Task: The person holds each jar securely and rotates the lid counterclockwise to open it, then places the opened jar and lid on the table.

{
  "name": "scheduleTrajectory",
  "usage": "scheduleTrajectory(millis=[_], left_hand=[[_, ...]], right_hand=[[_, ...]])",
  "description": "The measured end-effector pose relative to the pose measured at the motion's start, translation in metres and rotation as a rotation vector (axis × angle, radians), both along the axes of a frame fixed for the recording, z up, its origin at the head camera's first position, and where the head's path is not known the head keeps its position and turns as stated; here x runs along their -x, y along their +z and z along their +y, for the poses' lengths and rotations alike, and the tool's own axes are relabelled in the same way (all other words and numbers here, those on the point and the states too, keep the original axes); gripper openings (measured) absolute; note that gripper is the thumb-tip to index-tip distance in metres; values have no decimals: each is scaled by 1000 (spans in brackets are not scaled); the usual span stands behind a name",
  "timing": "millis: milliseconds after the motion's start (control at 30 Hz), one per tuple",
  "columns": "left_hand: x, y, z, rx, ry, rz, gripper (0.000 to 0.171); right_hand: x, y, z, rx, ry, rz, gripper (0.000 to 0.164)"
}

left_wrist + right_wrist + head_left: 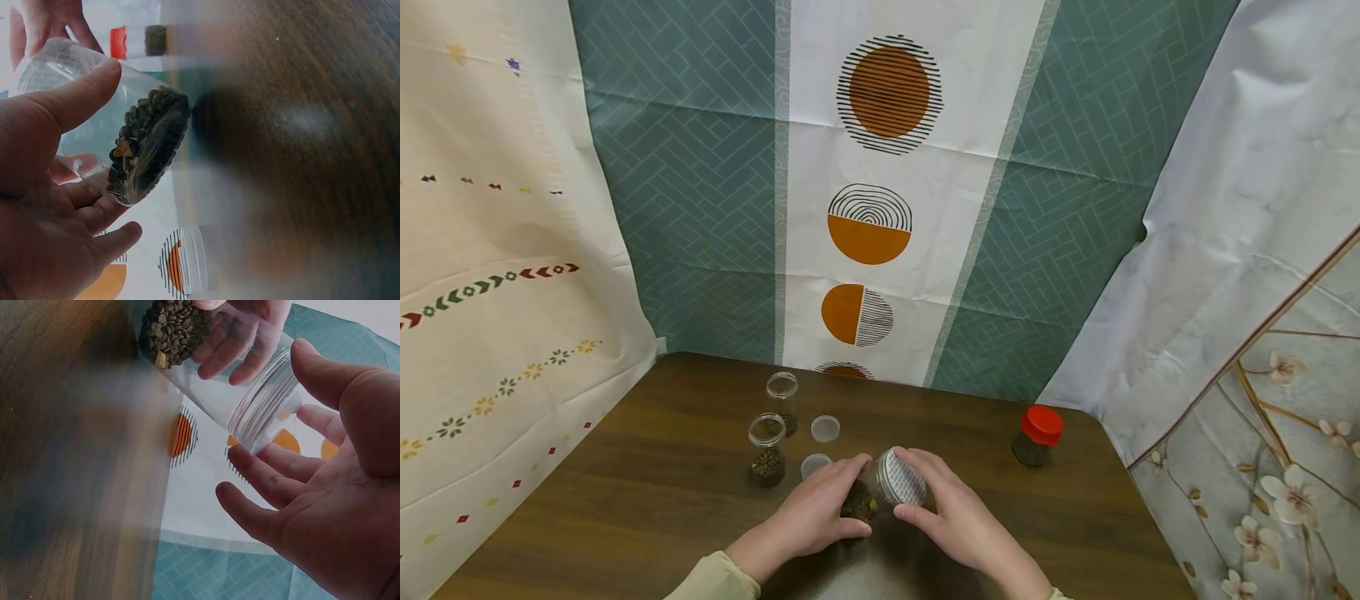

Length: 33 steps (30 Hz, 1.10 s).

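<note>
A clear jar (859, 504) with dark brown pellets and a yellowish piece at its bottom is held tilted just above the table. My left hand (820, 508) grips its side, thumb (87, 94) across the wall and fingers on the other side. Over the mouth sits a clear lid (265, 403) with a patterned face, its top turned toward my right hand (951, 517). The right thumb and fingers span the lid's rim from opposite edges. In the right wrist view, the pellets (172, 334) lie heaped at the jar's base end.
Two open clear jars stand to the left, a nearer jar (767, 462) with brown pellets and a farther jar (783, 404) with dark contents. Two loose lids, a far lid (825, 428) and a near lid (814, 464), lie beside them. A red-lidded jar (1037, 435) stands at right.
</note>
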<state>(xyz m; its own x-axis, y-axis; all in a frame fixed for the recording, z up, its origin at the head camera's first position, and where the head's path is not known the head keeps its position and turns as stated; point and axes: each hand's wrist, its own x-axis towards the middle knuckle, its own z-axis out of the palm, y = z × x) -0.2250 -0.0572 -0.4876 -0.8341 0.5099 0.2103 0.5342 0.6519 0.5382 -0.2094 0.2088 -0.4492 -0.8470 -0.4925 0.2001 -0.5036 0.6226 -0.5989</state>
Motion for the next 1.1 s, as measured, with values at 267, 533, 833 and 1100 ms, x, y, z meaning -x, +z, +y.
scheduleTrajectory(millis=[267, 533, 833, 1100], left_hand=[[-1, 0, 0, 0, -1, 0, 91], [-1, 1, 0, -2, -5, -3, 91], [0, 1, 0, -1, -8, -4, 91], [1, 2, 0, 11, -5, 0, 91]], right_hand=[[0, -1, 0, 7, 14, 6, 72], [0, 0, 2, 10, 51, -2, 72], [2, -1, 4, 9, 91, -15, 78], [1, 2, 5, 8, 90, -32, 77]])
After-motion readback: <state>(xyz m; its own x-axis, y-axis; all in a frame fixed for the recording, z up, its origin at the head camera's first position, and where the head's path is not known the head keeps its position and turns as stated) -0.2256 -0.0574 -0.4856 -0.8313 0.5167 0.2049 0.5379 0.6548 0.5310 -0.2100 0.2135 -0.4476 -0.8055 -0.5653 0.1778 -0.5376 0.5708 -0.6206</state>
